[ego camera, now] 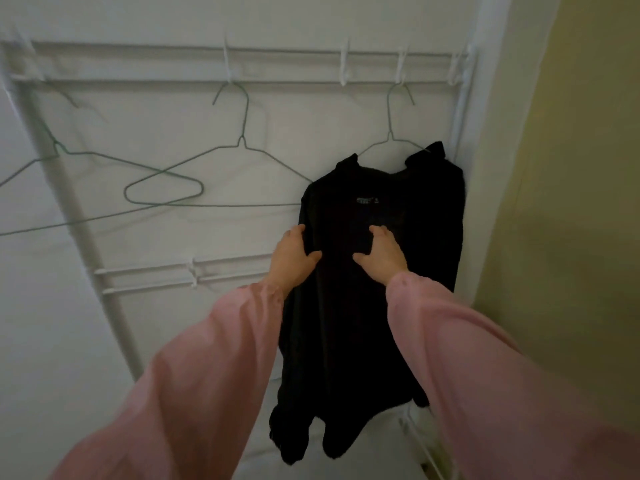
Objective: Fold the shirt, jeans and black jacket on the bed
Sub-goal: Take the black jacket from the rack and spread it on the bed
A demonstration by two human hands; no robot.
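The black jacket (346, 323) hangs from a wire hanger (390, 131) at the right end of a white rack (277, 85), not on any bed; no bed is in view. The left hand (294, 252) grips the jacket's left edge, fingers wrapped behind it and thumb on the front. The right hand (382, 254) lies mid-chest with fingers bent into the dark cloth. Whether they grasp a fold or only press cannot be told.

The jacket looks soft and limp, with some weight, its sleeves drooping at the bottom. It will likely sag and swing once free. The shoulders near the collar (426, 155) are probably the best hold, since the thin hanger may snag there.
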